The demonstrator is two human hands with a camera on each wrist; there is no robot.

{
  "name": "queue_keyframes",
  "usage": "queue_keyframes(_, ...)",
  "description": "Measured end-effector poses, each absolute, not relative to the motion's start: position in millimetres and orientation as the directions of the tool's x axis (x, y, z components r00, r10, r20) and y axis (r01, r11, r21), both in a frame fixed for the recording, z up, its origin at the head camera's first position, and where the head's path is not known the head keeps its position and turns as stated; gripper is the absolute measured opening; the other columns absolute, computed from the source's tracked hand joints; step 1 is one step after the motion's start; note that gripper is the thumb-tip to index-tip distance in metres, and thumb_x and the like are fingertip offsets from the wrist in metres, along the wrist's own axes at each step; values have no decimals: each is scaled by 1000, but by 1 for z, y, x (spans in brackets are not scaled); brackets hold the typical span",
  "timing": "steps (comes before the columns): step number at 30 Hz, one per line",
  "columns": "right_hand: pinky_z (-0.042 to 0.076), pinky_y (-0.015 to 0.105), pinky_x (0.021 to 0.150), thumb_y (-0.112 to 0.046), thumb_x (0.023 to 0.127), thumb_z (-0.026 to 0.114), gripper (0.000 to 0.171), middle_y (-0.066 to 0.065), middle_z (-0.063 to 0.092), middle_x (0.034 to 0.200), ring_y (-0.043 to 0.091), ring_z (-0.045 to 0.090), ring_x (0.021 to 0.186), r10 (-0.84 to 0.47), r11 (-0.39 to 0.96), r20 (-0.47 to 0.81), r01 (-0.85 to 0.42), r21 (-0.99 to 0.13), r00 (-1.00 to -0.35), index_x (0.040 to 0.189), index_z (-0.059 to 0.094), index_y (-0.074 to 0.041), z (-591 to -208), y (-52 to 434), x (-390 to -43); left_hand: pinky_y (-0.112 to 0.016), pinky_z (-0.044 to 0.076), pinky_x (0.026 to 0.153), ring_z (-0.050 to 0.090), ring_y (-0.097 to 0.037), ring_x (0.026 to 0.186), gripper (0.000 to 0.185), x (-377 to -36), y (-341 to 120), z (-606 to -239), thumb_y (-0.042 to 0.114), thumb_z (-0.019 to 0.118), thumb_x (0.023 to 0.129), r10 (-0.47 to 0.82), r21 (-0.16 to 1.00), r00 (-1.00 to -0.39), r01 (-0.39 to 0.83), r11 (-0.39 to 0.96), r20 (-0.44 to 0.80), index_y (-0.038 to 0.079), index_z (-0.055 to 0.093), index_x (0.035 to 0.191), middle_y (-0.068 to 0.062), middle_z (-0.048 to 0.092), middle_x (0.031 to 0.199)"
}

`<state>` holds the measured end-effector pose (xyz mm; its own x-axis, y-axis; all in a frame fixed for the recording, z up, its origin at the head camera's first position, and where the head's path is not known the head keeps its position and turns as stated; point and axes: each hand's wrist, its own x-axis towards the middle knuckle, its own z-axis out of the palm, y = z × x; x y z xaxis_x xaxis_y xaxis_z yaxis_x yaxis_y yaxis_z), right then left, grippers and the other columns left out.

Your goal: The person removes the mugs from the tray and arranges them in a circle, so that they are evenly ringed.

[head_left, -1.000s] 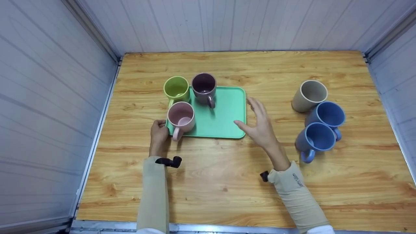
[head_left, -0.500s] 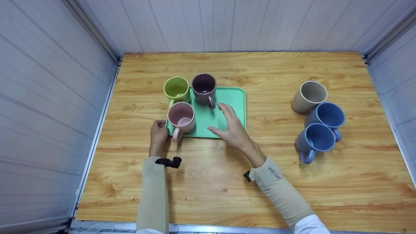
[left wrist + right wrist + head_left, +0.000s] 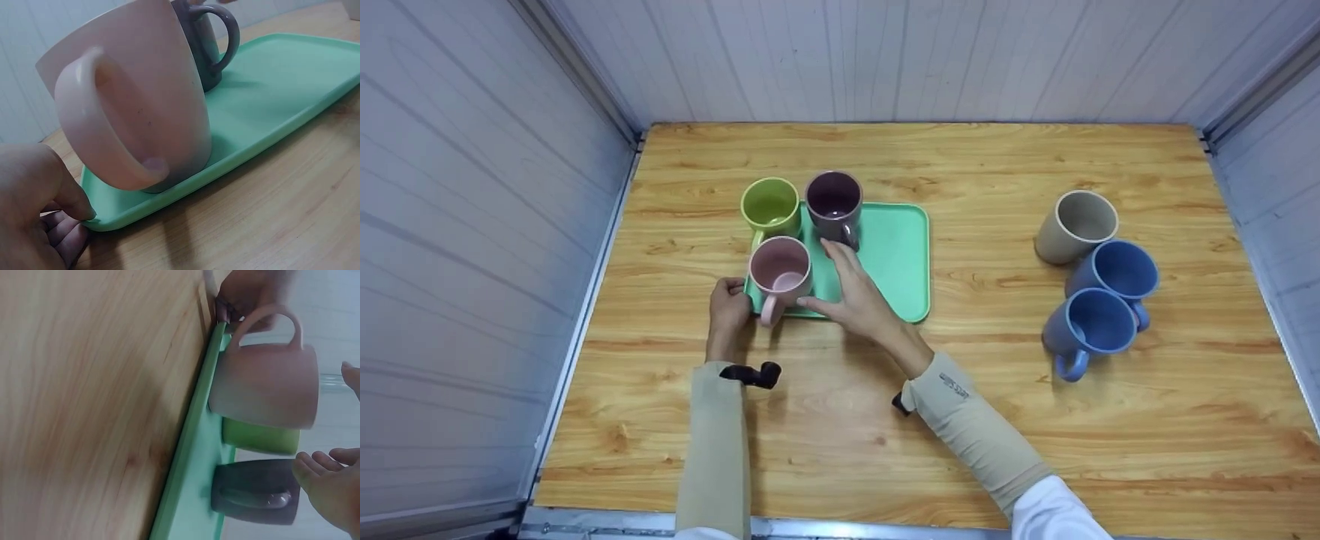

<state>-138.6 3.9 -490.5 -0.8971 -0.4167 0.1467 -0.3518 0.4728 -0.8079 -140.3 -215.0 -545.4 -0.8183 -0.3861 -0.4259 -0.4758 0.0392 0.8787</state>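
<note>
pink mug (image 3: 778, 271): upright on the near-left corner of the tray (image 3: 896, 259), its handle toward the person and overhanging the tray's near edge.
right hand (image 3: 851, 296): over the tray just right of the pink mug, fingers spread wide and straight, holding nothing; the thumb points at the mug's right side, and whether it touches cannot be told. The fingertips (image 3: 306, 467) lie near the purple mug.
left hand (image 3: 727, 307): at the tray's near-left corner, just left of the pink mug's handle; thumb (image 3: 67, 194) pressed on the rim and fingers curled under, pinching the corner.
purple mug (image 3: 833, 202): on the tray's far-left part, behind the pink mug, handle toward the person.
green mug (image 3: 769, 206): at the tray's far-left edge, just left of the purple mug.
tray: green, on the table (image 3: 885, 420), left of centre.
beige mug (image 3: 1074, 223): on the table, well right of the tray.
blue mugs (image 3: 1112, 276) (image 3: 1086, 328): two, just in front of the beige mug, well apart from the tray.
</note>
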Motion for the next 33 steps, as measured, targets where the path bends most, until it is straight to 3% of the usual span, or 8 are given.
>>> queue_keyframes(11,30,40,113,-49,75,76,98,10,32,151,22,33,138,-399,464,116,-309,-830,-909,149,27,-7,-501,-21,-148,-25,45,83,49,-21,98,34,-142,-215,-543,-9,40,84,-386,884,-815,-467,-4,-432,-6,48,117,-12,51,105)
queue_keyframes(16,34,36,111,-45,75,78,97,12,35,148,22,39,133,-401,440,172,-353,-826,-900,149,27,-8,-503,-32,-150,-27,44,85,49,-23,100,35,-141,-215,-542,-7,38,85,-392,884,-831,-460,87,-394,-8,49,118,-16,52,108)
queue_keyframes(22,32,38,112,-49,71,79,109,11,31,152,23,37,136,-362,464,107,-278,-841,-926,151,19,-6,-505,-40,-152,-29,42,87,49,-25,103,39,-141,-216,-544,-6,36,83,-383,879,-849,-450,159,-365,-10,49,120,-19,53,112)
queue_keyframes(33,42,36,102,-49,66,82,97,6,49,137,22,49,123,-339,456,153,-304,-836,-928,144,37,-12,-511,-38,-153,-28,42,89,49,-24,104,35,-141,-216,-550,-6,38,86,-403,879,-828,-465,107,-389,-8,49,119,-17,52,111)
